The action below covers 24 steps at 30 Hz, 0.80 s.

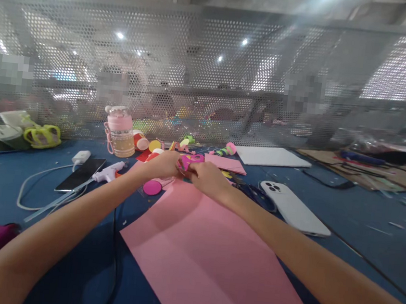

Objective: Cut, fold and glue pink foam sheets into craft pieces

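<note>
Both of my hands meet over the far end of a large pink paper sheet [206, 259], which runs toward me across the blue table. The fingers of my left hand [163, 164] are closed, and my right hand [209, 178] is closed close beside them. Whatever lies between the fingertips is small and partly hidden, so I cannot make it out. Just behind the fingers shows a magenta piece [194, 159] with yellow marks. A magenta disc [152, 188] rests left of the sheet, below my left wrist. Folded pink paper [225, 163] lies beyond my right hand.
Left of my arms are a glue gun [108, 172], a black phone [81, 174], a white charger [81, 157] and a pink-lidded bottle [122, 134]. To the right are a white phone [293, 207] and a white board [271, 157]. A perforated metal panel [204, 74] stands behind.
</note>
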Tool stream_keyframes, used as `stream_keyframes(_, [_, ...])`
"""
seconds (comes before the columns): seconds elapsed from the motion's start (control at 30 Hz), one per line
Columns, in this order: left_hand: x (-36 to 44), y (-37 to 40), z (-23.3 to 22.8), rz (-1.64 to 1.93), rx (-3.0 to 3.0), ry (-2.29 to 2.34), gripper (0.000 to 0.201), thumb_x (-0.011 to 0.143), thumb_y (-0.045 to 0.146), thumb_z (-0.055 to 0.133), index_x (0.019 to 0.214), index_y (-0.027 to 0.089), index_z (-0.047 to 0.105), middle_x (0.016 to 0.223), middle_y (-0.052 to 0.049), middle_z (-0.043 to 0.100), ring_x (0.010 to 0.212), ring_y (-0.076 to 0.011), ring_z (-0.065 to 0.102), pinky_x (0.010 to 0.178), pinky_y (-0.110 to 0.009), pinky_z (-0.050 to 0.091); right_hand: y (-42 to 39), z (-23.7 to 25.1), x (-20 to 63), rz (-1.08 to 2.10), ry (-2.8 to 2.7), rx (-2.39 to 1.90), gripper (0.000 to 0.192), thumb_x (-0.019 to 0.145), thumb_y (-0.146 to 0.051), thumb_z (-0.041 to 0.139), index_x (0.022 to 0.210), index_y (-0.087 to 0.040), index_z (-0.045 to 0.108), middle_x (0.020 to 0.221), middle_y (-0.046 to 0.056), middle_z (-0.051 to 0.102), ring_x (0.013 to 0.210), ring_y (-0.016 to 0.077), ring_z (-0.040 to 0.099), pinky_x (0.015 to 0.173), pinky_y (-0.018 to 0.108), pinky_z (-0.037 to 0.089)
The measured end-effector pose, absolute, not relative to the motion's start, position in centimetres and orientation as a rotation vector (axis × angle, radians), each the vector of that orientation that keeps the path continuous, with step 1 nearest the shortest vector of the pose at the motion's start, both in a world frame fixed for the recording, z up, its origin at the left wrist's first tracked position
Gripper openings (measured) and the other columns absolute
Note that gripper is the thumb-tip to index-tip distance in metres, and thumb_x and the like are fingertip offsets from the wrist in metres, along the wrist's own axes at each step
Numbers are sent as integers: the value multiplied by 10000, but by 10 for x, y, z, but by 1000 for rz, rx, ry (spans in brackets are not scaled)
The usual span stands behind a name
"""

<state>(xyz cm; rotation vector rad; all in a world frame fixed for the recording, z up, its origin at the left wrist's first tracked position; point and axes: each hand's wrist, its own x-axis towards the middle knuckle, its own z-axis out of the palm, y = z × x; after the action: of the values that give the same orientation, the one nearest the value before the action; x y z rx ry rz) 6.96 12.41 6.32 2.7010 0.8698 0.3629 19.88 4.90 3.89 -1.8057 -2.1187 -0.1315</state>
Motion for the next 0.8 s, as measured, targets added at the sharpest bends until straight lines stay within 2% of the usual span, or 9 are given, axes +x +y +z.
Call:
stream_keyframes(0.23, [71, 119, 65, 315, 2743, 1014, 206, 528, 285, 643, 659, 129, 677, 500, -10, 581, 496, -138, 494, 504, -240, 354, 51, 38, 200, -37, -2085, -1772, 242, 792, -248, 429, 740, -165, 650, 707, 68, 662, 634, 156, 570, 515, 225, 292])
stream_keyframes(0.47, [71, 122, 61, 314, 2635, 1021, 294, 486, 326, 682, 640, 75, 676, 471, -21, 561, 466, -126, 465, 473, -235, 336, 52, 41, 202, 39, -2080, -1736, 209, 773, -269, 470, 708, -163, 638, 695, 47, 652, 659, 144, 569, 544, 209, 307])
stream_keyframes(0.8, [74, 104, 69, 344, 2489, 1110, 70, 463, 134, 665, 518, 121, 624, 366, 67, 442, 409, -76, 395, 406, -200, 292, 52, 40, 200, 59, -2105, -1791, 207, 775, -265, 457, 717, -173, 633, 710, 45, 660, 676, 157, 582, 529, 220, 303])
